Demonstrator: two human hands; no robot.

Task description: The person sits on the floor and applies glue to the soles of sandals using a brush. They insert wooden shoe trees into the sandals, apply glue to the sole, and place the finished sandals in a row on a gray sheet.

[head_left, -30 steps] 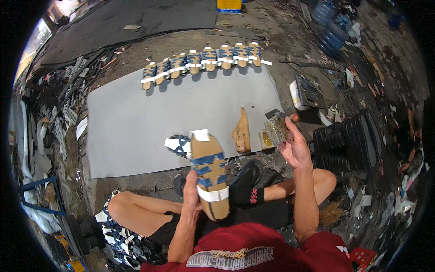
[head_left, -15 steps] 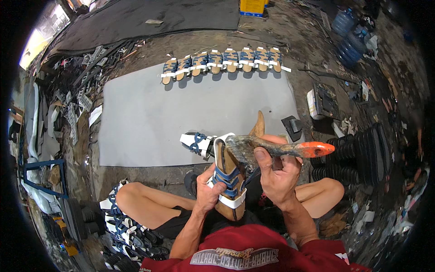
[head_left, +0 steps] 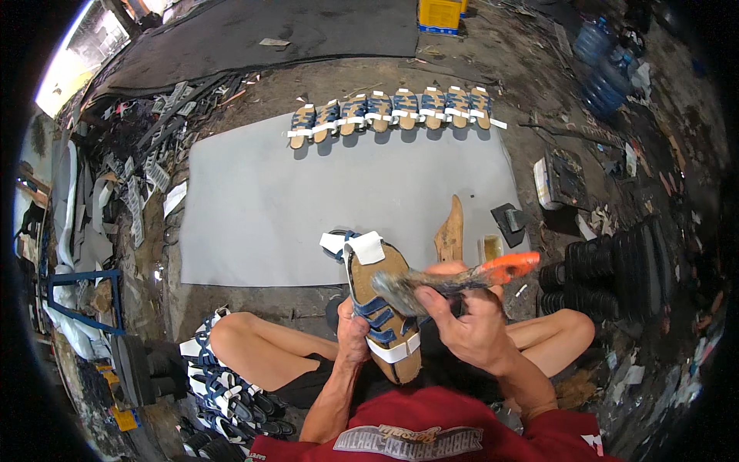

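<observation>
My left hand grips the side of a sandal with a tan footbed, blue straps and white strips at both ends. It is held up with its footbed facing me. In my right hand is a brush with an orange-tipped handle, its grey, worn bristle end lying over the footbed. Motion blurs that end, so contact is hard to judge. Behind the held sandal, another blue-and-white sandal partly shows. A curved wooden piece stands beyond my right hand.
Several sandals line the far edge of the grey mat. A small yellowish container and a black block sit at its right. Stacked black soles stand right; more sandals are piled by my left knee.
The brush has swung down and left over the footbed, its handle tilting upward. The held sandal has turned more face-on. The whole view has shifted slightly.
</observation>
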